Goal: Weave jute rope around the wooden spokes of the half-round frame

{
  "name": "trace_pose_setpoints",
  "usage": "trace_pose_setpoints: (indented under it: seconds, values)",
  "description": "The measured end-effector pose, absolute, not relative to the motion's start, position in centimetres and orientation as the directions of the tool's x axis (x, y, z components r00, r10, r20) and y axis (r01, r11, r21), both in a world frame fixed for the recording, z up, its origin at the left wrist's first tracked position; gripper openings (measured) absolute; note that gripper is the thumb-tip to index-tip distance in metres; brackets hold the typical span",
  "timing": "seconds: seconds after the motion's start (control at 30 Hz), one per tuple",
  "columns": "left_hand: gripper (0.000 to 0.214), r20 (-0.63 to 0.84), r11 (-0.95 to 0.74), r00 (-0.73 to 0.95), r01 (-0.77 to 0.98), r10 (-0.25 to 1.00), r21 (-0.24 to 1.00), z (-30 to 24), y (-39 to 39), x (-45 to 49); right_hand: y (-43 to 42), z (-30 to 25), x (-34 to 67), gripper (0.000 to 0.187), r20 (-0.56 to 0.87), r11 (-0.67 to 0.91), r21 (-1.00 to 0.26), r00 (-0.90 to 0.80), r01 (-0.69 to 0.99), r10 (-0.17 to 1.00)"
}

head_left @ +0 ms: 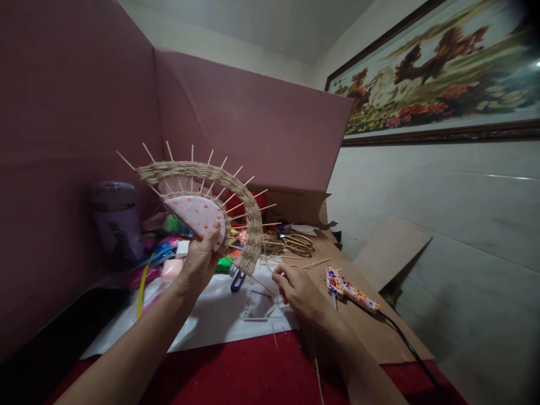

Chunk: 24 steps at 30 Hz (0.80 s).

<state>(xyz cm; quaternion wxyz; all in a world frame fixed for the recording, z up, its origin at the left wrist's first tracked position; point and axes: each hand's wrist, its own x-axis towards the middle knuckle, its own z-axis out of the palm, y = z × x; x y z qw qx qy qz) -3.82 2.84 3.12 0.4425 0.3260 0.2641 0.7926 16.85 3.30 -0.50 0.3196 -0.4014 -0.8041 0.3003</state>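
Observation:
My left hand (205,247) grips a half-round fan by its white, red-dotted half disc (198,216), thumb on the front. Thin wooden sticks radiate from the disc, and a woven band of brown twine (248,208) arcs across them. The stick tips poke out past the band. Close to the band's lower right end, my right hand (301,292) is closed in a pinch on a thin strand of twine. A length of twine (317,374) hangs down below that hand.
A flowered glue gun (350,289) with a black cord lies on cardboard (396,332) at right. Scissors (297,243) and loose sticks (316,263) are behind my right hand. A purple tumbler (118,225) and colourful packets (171,270) stand left. Pink panels (253,124) enclose the back.

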Motion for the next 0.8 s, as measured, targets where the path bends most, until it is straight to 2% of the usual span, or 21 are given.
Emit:
trace_pose_setpoints:
  seconds: [0.1, 0.23, 0.43, 0.8]
  values:
    - [0.03, 0.297, -0.49, -0.413, -0.516, 0.861, 0.702, 3.0, 2.9, -3.8, 3.0, 0.0, 16.8, 0.02, 0.434, 0.61, -0.629, -0.434, 0.482, 0.79]
    - [0.03, 0.288, -0.479, -0.403, -0.533, 0.868, 0.698, 2.7, 2.9, -3.7, 2.7, 0.0, 16.4, 0.017, 0.48, 0.689, -0.625, -0.516, 0.366, 0.71]
    - [0.03, 0.239, -0.453, -0.406, -0.588, 0.882, 0.671, 2.5, 2.8, -3.3, 2.1, -0.3, 15.9, 0.016, 0.46, 0.686, -0.664, -0.559, 0.299, 0.689]
    - [0.023, 0.265, -0.492, -0.433, -0.585, 0.862, 0.644, 2.4, 2.8, -2.9, 1.5, -1.0, 15.4, 0.021, 0.332, 0.586, -0.77, -0.625, 0.254, 0.707]
